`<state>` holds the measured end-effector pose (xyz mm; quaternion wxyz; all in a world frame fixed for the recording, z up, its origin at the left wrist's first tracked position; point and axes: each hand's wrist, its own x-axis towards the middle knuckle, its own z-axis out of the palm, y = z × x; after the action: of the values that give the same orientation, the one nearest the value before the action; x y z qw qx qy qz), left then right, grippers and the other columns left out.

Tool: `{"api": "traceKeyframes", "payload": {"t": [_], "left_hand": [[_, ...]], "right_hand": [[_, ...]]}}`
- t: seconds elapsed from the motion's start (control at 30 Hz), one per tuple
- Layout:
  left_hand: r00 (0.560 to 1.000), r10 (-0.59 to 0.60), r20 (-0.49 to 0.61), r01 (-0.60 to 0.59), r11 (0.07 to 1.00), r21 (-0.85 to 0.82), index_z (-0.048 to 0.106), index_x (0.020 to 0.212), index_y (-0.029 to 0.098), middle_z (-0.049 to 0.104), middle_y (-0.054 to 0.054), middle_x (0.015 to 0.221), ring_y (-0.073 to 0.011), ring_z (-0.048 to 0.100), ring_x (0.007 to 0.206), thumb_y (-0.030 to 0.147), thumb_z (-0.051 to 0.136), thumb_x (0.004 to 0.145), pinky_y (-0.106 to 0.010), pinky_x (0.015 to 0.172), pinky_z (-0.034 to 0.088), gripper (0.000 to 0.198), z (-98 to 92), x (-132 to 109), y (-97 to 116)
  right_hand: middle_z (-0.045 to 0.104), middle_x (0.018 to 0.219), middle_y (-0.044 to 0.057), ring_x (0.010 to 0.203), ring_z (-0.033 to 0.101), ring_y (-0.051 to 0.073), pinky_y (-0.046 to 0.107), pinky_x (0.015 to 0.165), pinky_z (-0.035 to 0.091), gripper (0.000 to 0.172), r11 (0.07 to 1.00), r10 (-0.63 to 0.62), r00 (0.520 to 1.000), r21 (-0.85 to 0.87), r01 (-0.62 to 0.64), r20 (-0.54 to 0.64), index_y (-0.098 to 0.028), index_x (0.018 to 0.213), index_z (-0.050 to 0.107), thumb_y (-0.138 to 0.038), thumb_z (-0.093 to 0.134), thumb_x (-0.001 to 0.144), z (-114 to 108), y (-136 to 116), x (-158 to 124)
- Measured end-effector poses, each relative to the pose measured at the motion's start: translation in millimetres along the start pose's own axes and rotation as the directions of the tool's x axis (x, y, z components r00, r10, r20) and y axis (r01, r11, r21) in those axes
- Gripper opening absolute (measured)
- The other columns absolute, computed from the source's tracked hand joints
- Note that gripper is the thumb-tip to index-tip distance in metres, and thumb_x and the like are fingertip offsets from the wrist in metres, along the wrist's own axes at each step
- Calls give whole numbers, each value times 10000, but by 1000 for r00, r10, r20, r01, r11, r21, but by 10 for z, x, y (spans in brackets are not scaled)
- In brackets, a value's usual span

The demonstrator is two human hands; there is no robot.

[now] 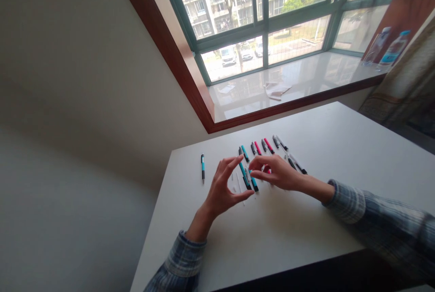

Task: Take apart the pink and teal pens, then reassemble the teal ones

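Note:
My left hand (224,187) is over the white table, its thumb and forefinger spread wide in a C shape around several teal-and-black pen parts (243,172). Whether its fingertips touch any of them, I cannot tell. My right hand (277,172) is just to the right, fingers curled and thumb drawn in close to the fingertips, beside a small grey piece (247,174). What the right fingers hold, if anything, is hidden. Thin white rods (239,182) lie under the left hand. A whole teal-and-black pen (203,167) lies apart on the left.
Behind my hands on the white table (288,237) are pink pen barrels (269,146), dark grips (253,148) and grey-and-black pen parts (297,163). Beyond the table, a window sill (244,101) holds a crumpled white sheet (277,90) and two plastic bottles (394,49).

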<state>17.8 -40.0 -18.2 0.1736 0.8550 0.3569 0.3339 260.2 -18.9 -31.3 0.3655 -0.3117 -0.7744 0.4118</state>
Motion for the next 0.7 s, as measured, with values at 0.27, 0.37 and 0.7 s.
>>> {"api": "traceKeyframes", "payload": {"t": [0.27, 0.37, 0.7], "left_hand": [[998, 59, -20, -58, 997, 45, 368, 1570, 365, 526, -121, 1390, -334, 526, 1304, 352, 826, 822, -508, 1060, 515, 877, 80, -6, 67], [998, 62, -19, -61, 997, 39, 364, 1572, 367, 521, -121, 1398, -324, 516, 1317, 335, 816, 835, -494, 1069, 512, 865, 103, -14, 76], [998, 12, -66, -1, 986, 166, 682, 1278, 246, 709, -80, 1052, -245, 641, 1005, 380, 764, 891, -415, 940, 528, 418, -183, 32, -42]], "right_hand": [[728, 856, 39, 780, 696, 182, 313, 698, 578, 319, 917, 130, 989, 371, -148, 74, -179, 1091, 656, -428, 741, 911, 134, 44, -43], [721, 839, 31, 755, 681, 170, 291, 665, 554, 331, 895, 151, 985, 411, -171, 82, -174, 1109, 651, -415, 750, 904, 158, 52, -49], [696, 888, 32, 762, 665, 162, 288, 678, 565, 278, 946, 188, 980, 279, -163, -62, -190, 1077, 653, -391, 735, 903, 117, 39, -40]]}}
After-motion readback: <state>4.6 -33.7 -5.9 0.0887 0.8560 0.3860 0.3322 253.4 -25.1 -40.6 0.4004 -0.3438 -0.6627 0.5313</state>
